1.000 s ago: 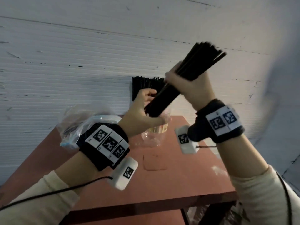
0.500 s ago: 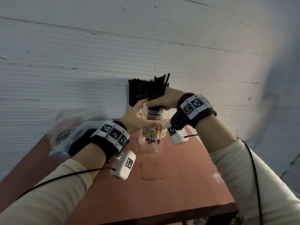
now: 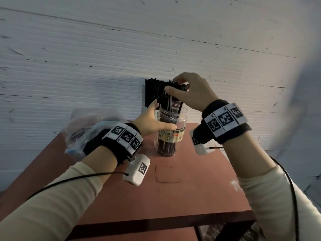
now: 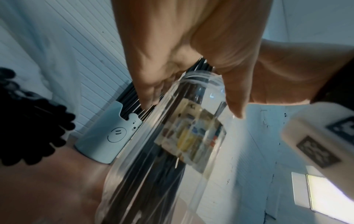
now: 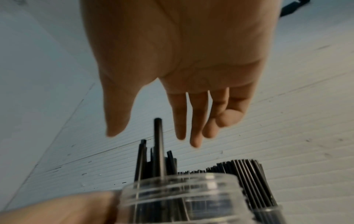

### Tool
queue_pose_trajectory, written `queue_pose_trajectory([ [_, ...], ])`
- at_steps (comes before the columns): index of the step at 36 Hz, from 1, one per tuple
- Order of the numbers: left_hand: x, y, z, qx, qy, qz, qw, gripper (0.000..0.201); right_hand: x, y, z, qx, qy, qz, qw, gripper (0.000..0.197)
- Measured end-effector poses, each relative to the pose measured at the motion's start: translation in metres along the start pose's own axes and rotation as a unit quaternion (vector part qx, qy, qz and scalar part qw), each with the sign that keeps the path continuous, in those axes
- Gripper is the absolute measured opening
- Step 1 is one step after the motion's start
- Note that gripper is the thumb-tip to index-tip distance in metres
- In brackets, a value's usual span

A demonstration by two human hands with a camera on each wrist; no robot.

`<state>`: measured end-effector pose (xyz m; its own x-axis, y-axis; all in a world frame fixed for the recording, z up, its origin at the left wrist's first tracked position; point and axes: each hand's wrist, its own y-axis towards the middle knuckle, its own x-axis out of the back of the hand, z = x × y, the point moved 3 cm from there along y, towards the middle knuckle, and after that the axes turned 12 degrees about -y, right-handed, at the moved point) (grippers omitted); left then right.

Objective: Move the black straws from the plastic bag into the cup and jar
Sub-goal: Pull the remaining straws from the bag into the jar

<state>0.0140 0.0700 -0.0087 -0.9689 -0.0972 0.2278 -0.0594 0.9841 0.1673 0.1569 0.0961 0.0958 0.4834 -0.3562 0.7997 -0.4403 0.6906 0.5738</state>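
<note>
A clear plastic jar (image 3: 171, 134) with a printed label stands on the red-brown table (image 3: 191, 197), holding a bunch of black straws (image 3: 166, 146). My left hand (image 3: 157, 119) grips the jar's upper part, thumb across the front, also shown in the left wrist view (image 4: 191, 106). My right hand (image 3: 175, 86) hovers over the straw tops with fingers straight and holds nothing; in the right wrist view it (image 5: 147, 133) is just above the tallest straw (image 5: 159, 151). Behind the jar stands a pale blue cup (image 4: 107, 136) packed with straws (image 3: 152, 91). The plastic bag (image 3: 86, 126) lies at the left.
A white ribbed wall (image 3: 104, 58) rises directly behind the cup and bag. The table's front edge (image 3: 156, 221) runs near the bottom of the head view, with a faint square mark (image 3: 167, 174) in front of the jar. Cables trail from both wrist units.
The right hand brought a bundle of straws down from high above into the jar, let go, and now hovers open above them. The left hand has kept its hold on the jar.
</note>
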Motion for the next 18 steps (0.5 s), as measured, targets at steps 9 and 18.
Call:
queue_pose_trajectory([
  [9, 0.075, -0.058, -0.012, -0.116, 0.101, -0.177, 0.972, 0.020, -0.022, -0.031, 0.056, 0.115, 0.068, -0.065, 0.989, 0.022],
  [18, 0.146, -0.102, 0.015, 0.005, 0.188, -0.150, 0.971, 0.041, -0.098, -0.051, 0.116, 0.144, 0.029, 0.228, 0.963, 0.030],
])
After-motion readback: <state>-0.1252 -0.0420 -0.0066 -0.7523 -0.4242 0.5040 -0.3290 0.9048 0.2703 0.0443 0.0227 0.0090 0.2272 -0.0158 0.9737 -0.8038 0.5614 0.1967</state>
